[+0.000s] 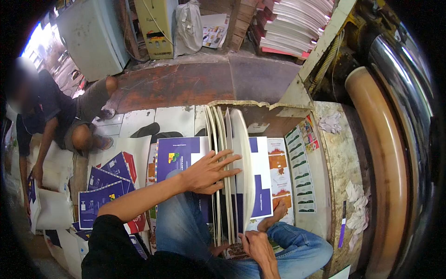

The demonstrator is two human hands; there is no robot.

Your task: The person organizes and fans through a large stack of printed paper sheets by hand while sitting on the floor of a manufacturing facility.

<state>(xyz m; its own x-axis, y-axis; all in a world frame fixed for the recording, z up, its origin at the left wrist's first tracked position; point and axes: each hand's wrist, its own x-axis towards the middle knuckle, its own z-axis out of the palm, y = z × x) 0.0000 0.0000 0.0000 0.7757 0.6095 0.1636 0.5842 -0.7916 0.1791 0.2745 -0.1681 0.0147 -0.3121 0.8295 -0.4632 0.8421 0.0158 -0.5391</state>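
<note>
A stack of large printed sheets (240,135) stands on edge between my knees, split into several upright bunches with pale edges. My left hand (211,173) lies across their top edges from the left, its fingers stretched out and spread. At the near end, my right hand (259,246) is closed on the corner of the right-hand bunch. To the right of the bunches shows a purple and white printed sheet (262,200). Another purple printed sheet (174,148) lies to their left, partly covered by my left forearm.
Purple printed sheets (102,202) lie scattered at the left. Beyond them a person (51,107) sits bent over paper. A large brown roller (381,162) runs along the right, beside a worn ledge (337,186) with crumpled rags (357,200). Stacked sheets (297,23) stand at the back.
</note>
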